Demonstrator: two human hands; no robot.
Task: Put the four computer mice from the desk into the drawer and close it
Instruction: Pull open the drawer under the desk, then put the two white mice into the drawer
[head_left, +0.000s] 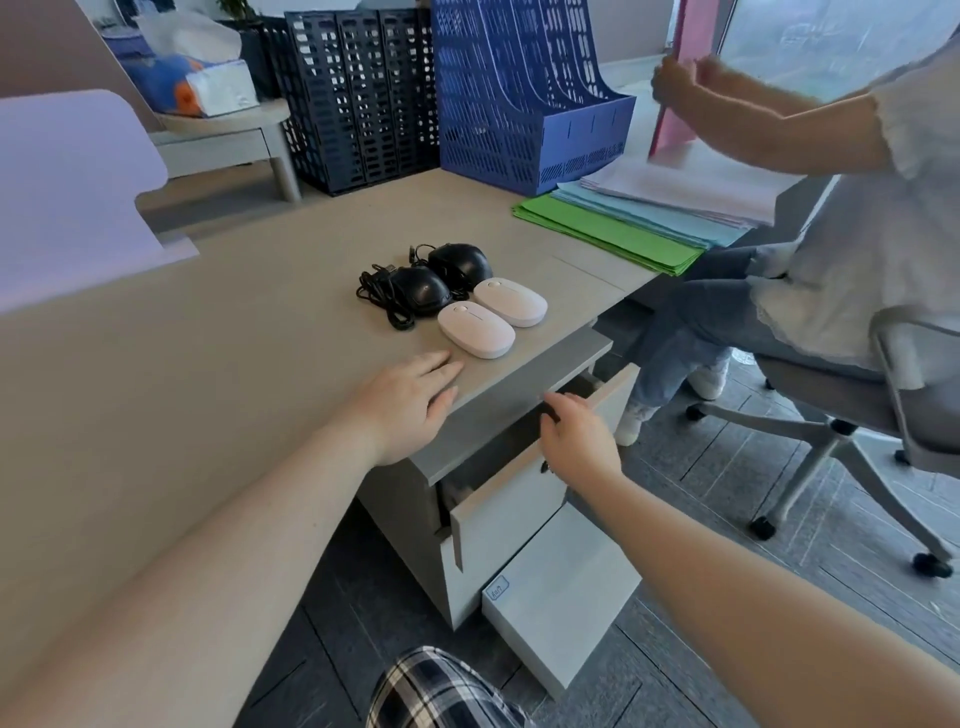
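Several computer mice sit together on the desk (208, 332) near its right edge: two white wireless ones, the near white mouse (476, 329) and the far white mouse (510, 302), and behind them two black wired ones, the near black mouse (420, 291) and the far black mouse (460, 263), with bundled cables. My left hand (410, 402) lies flat and open on the desk just in front of the near white mouse. My right hand (579, 434) rests on the top edge of the drawer (511, 512), which stands pulled out a little under the desk edge. The drawer's inside is dark.
A lower drawer front (563, 592) hangs open below. Another person sits on an office chair (852, 395) at the right, handling a pink folder. Green and blue paper stacks (613, 234), a blue file rack (524, 98) and a black rack (358, 98) stand at the desk's back.
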